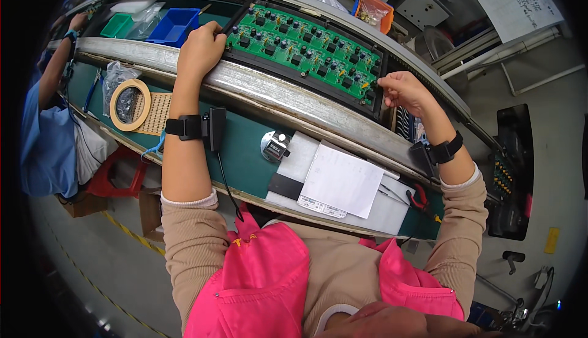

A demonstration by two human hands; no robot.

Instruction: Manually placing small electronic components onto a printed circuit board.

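A green circuit board panel [306, 53] with rows of dark and yellow components lies in a long black carrier frame [269, 62] on the metal rail line before me. At the frame's left end is my left hand [203, 49], its fingers curled closed over the edge and their tips partly hidden. My right hand [405, 91] is at the opposite end, thumb and forefinger pinched together beside the board's right corner. Something small and dark shows at those fingertips, too small to name; it may be part of the frame.
On the green bench nearer me are white papers [343, 178], a tally counter [275, 146], red-handled pliers [419, 197] and a tape roll [130, 105]. Beyond the rail stand a blue bin [173, 26] and an orange bin [373, 11]. A co-worker's arm [58, 71] reaches in at far left.
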